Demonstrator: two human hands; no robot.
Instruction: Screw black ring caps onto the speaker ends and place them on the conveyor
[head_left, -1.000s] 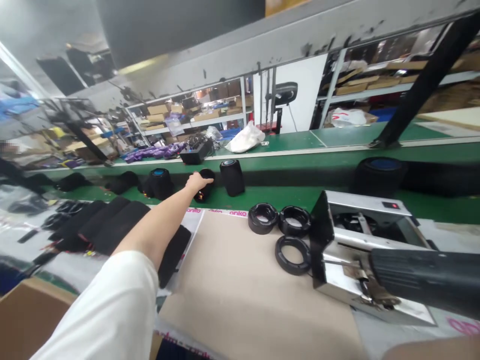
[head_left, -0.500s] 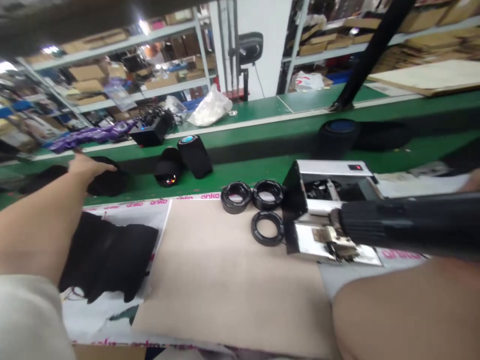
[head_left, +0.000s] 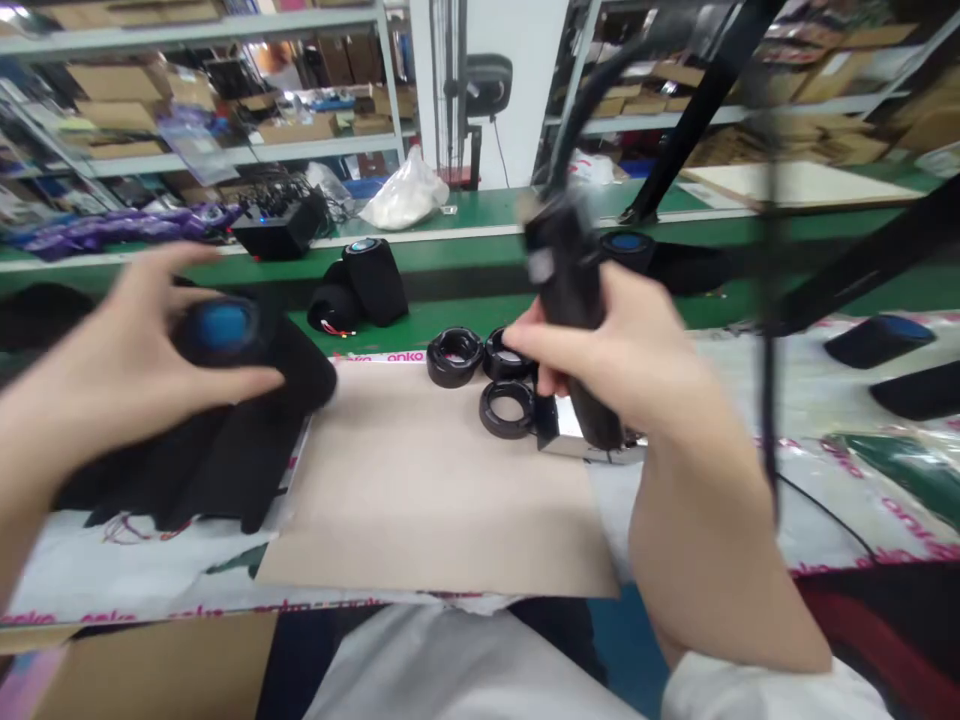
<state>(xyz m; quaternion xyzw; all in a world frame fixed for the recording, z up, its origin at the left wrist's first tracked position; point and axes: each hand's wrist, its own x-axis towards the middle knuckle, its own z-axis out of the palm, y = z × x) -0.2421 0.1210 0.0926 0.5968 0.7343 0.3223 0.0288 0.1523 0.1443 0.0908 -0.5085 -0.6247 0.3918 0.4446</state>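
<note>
My left hand (head_left: 161,350) is at the left, its thumb and fingers spread around the near side of a black cylinder with a blue top (head_left: 225,328); whether they touch is blurred. Black fabric-like pieces (head_left: 225,460) lie below it. My right hand (head_left: 600,350) grips a dark handheld tool (head_left: 566,270) with a cable, upright above the boxy metal device (head_left: 574,430), which it partly hides. Three black rings sit left of the device: one at the left (head_left: 454,356), one behind my right fingertips (head_left: 499,355), one nearer me (head_left: 508,409).
A beige board (head_left: 442,480) lies in front. Black cylinders (head_left: 379,285) stand on the green surface beyond, more (head_left: 877,340) lie at the right. A white bag (head_left: 405,195), a black box (head_left: 277,232) and a slanted black post (head_left: 697,110) are further back.
My left hand has come nearer from the far left, now at a blue-topped cylinder. The tool has swung from lying across the metal device to upright in my right hand. The view has shifted.
</note>
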